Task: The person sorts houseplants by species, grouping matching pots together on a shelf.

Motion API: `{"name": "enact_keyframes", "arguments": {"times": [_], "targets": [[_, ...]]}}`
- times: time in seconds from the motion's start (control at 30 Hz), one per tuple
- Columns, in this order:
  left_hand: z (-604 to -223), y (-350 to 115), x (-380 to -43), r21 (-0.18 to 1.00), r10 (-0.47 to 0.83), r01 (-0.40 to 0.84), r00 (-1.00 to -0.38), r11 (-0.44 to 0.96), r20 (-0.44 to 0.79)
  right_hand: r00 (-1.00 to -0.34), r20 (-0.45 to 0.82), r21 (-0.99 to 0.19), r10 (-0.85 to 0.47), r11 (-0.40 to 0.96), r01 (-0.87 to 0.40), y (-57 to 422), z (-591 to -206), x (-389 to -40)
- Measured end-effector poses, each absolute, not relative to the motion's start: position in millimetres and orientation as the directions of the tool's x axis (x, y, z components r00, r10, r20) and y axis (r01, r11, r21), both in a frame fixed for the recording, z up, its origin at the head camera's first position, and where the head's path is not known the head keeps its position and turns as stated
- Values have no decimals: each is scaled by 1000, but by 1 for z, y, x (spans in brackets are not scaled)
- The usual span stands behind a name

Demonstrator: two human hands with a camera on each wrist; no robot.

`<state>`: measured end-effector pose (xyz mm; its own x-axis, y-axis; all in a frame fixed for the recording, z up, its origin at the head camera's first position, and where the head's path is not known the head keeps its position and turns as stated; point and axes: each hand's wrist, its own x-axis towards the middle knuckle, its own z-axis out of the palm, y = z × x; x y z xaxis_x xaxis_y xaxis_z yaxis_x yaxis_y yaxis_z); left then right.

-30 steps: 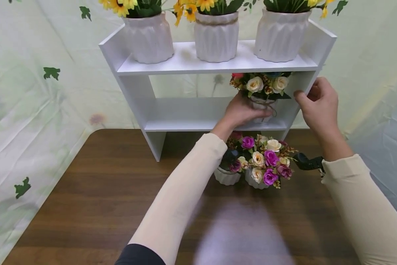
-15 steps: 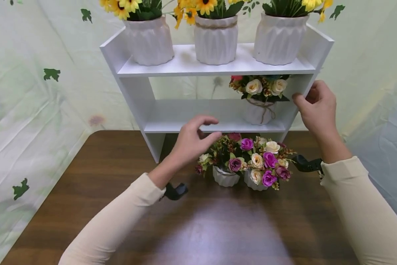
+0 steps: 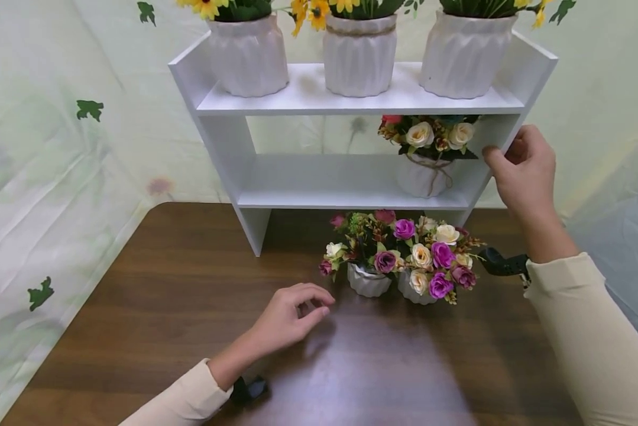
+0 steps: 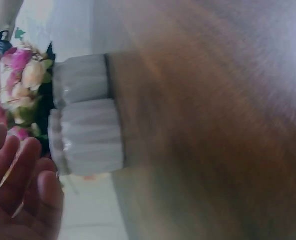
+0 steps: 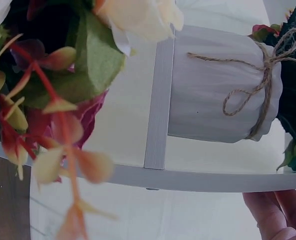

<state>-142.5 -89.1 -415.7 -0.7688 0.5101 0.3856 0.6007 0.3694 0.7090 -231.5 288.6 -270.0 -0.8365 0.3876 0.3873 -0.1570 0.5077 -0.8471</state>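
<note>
My left hand (image 3: 292, 313) hovers over the table in front of the flower pots, fingers loosely bent and holding nothing. In the left wrist view its fingers (image 4: 28, 185) overlap the blooms of two white ribbed pots. My right hand (image 3: 528, 171) grips the right side panel of the white shelf unit (image 3: 313, 180), thumb at the inner side. On the middle shelf, at the right end, stands a potted bunch of cream roses (image 3: 427, 176), its white pot (image 5: 212, 85) tied with a twine bow. Two more flower pots (image 3: 369, 281) stand side by side on the table, with purple and cream roses.
Three white pots with yellow flowers (image 3: 359, 56) line the top shelf, blooms partly cut off above. The brown wooden table (image 3: 154, 296) spreads out around the unit. A pale leaf-patterned cloth (image 3: 106, 165) hangs behind. Dark wrist straps (image 3: 502, 263) stick out from both sleeves.
My left hand let go of the potted roses on the middle shelf and moved back down and left over the table. The right hand keeps its grip on the side panel.
</note>
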Motion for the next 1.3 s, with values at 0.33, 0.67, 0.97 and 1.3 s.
{"name": "enact_keyframes", "arguments": {"times": [0.33,0.67,0.97,1.3], "targets": [[-440,-59,-166,794,408,326,-906,513,109,-837,387,-851,386,500,-162,290,-272,-233],[-446,-14,-201,719,350,237,-937,654,-9,-835,383,-857,394,490,-161,293,-271,-231],[-453,11,-218,993,604,6,-794,116,-66,-829,411,-846,379,497,-192,290,-271,-231],[-447,11,-221,987,578,50,-814,154,-49,-830,408,-848,380,494,-190,289,-269,-230]]}}
